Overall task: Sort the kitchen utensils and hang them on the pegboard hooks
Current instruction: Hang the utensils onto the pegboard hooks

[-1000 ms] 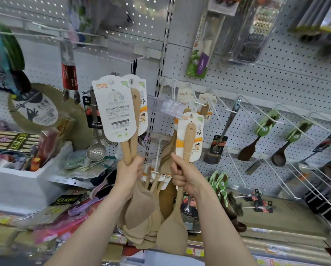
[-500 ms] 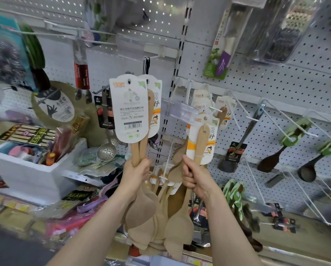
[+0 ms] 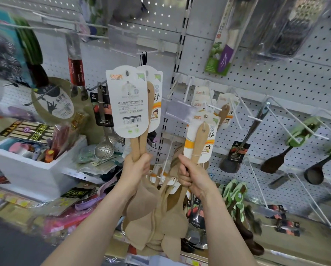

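Hardly anything has moved since half a second ago: both hands stay raised before the pegboard (image 3: 276,89), grips unchanged. At far left, a white foam box (image 3: 32,173) holds chopstick packs (image 3: 30,131) and small packets too jumbled to name. The left hand (image 3: 137,169) clenches the handles of a wooden spatula bundle (image 3: 141,204), its cards (image 3: 127,104) upright; how many spatulas it holds is unclear. The right hand (image 3: 192,176) grips one carded wooden spatula (image 3: 200,139), near the white hook (image 3: 211,106) where matching spatulas (image 3: 224,112) hang. Upper-right packages (image 3: 287,31) are blurred.
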### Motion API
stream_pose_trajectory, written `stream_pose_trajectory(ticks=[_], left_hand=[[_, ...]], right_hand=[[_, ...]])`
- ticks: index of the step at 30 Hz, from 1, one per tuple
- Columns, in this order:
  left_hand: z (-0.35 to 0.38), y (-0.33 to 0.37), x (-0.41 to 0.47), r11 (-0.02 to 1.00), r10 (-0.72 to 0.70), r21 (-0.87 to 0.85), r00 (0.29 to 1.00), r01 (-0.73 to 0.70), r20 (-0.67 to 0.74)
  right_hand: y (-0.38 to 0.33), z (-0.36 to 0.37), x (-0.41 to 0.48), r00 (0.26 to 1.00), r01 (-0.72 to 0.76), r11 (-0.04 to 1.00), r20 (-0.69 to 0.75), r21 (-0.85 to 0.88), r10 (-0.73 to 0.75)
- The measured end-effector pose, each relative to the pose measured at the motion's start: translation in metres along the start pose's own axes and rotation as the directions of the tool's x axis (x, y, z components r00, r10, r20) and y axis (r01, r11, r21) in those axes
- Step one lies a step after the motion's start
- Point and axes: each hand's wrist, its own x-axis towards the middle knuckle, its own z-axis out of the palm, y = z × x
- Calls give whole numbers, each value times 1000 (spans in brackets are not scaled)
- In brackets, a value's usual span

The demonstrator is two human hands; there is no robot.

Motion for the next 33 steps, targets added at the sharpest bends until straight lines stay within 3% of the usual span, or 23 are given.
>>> stream_pose_trajectory(ticks=[7,14,17,23,26,30,33], left_hand=[[3,2,-2,1000,18,-1,998,-18,54],[4,11,-10,998,-2,59,997,-2,73],[3,13,-13,998,-21,59,995,15,93],[4,15,-22,997,-11,78,990,1,140],[5,11,-25,991,8,132,988,-28,154],[10,4,-29,948,45,310,994,-74,100],[17,8,-38,910,132,370,977,-187,168]], right_hand=[[0,-3,8,998,12,999,-64,52,-9],[-26,-9,48,971,-29,997,-235,66,44],[-29,-7,63,914,-43,999,-404,18,47],[-10,1,50,731,-182,946,-680,-267,-51],[-8,26,15,757,-109,943,-641,-313,-126],[-22,75,-33,902,105,926,-358,-363,-243],[-16,100,-42,911,147,796,-232,-588,-340]])
